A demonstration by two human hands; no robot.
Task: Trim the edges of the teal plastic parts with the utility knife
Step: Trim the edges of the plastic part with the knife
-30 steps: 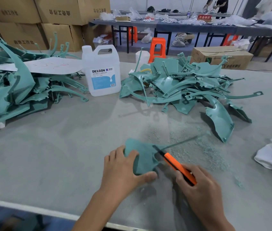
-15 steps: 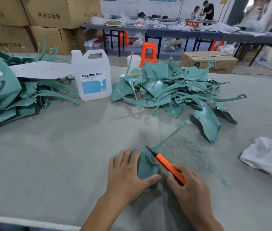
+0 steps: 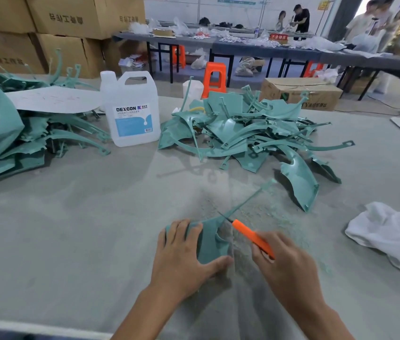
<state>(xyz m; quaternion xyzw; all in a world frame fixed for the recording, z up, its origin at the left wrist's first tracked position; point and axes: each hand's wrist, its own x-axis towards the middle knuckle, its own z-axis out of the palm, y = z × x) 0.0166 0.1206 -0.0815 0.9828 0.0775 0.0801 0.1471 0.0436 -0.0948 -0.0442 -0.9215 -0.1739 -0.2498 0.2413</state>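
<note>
Orange plastic handle of the utility knife [image 3: 253, 238] lies in the right hand [image 3: 289, 266], fingers curled round it. The blade tip meets the teal part [image 3: 210, 244] where its thin arm begins. The left hand [image 3: 184, 256] clamps that part to the table [image 3: 71, 229] — fingers draped over the far edge, thumb against the near edge.

Judgement: keep the blade shallow and the strokes light, directed away from the left thumb, which lies near the cut line. The part looks thin, curved and springy — expect flex.

Fine teal shavings [image 3: 262, 217] dust the matte grey surface just beyond. A heap of similar parts [image 3: 243, 133] lies farther back.
</note>
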